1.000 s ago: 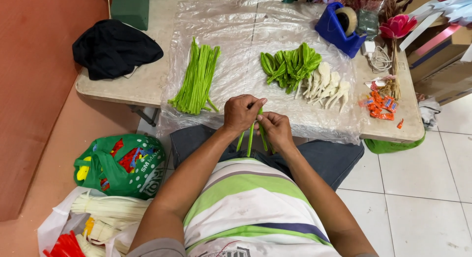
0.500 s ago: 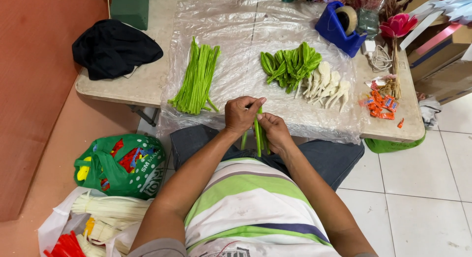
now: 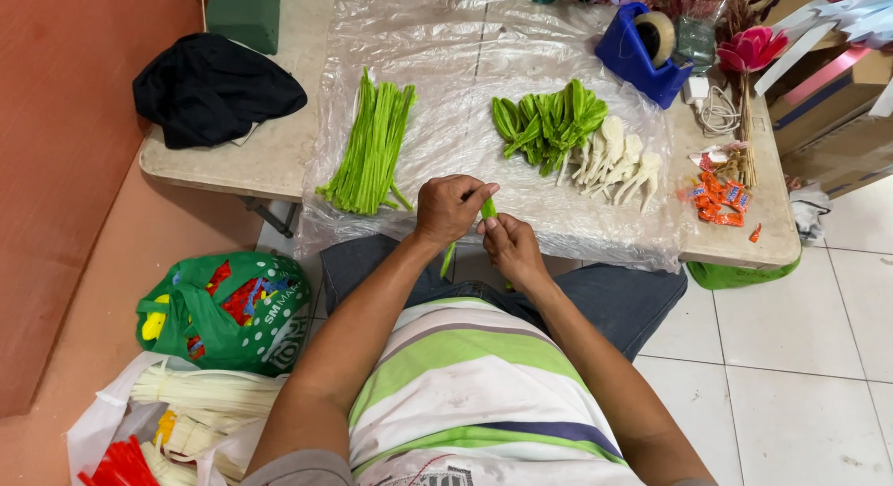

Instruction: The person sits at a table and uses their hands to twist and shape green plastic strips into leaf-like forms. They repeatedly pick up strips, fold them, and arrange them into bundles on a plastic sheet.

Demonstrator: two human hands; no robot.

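Green strips (image 3: 486, 210) between both hands

black cloth (image 3: 216, 88), blue tape dispenser (image 3: 642, 53), green bag (image 3: 228, 309)

Green strip (image 3: 487, 208). Bright green stem bundle (image 3: 372, 151). Darker green leaf pile (image 3: 549, 121). Cream pieces (image 3: 616, 159). Clear plastic sheet (image 3: 446, 49). Blue tape dispenser (image 3: 640, 53). Black cloth (image 3: 214, 86). Green bag (image 3: 228, 309), white-dotted. Orange scraps (image 3: 718, 196), possibly wrappers. Shirt (image 3: 474, 393): white, green, 1 navy stripe.
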